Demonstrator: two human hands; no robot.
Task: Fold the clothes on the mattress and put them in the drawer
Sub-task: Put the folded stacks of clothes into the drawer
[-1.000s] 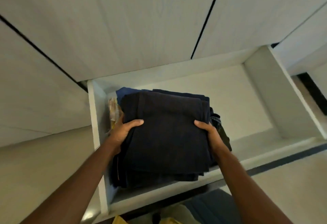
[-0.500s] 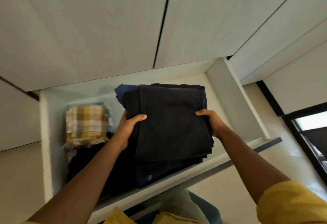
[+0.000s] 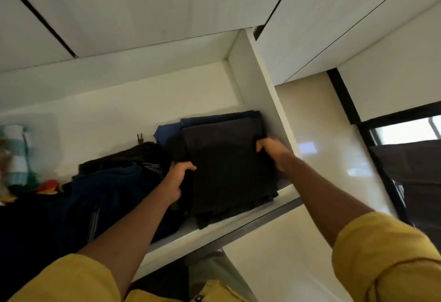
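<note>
A stack of folded dark navy clothes sits at the right end of the open white drawer, against its right wall. My left hand grips the stack's left edge, thumb curled over the top. My right hand grips the right edge, squeezed between the stack and the drawer wall. A lighter blue garment pokes out from under the stack at the back.
More dark clothes fill the drawer's middle, with colourful blurred items at the far left. White cabinet fronts rise behind. The drawer's front edge runs below the stack. Glossy floor and a dark window lie right.
Both hands have carried the folded stack to the right, from the drawer's middle to its right wall. The view has swung right as well.
</note>
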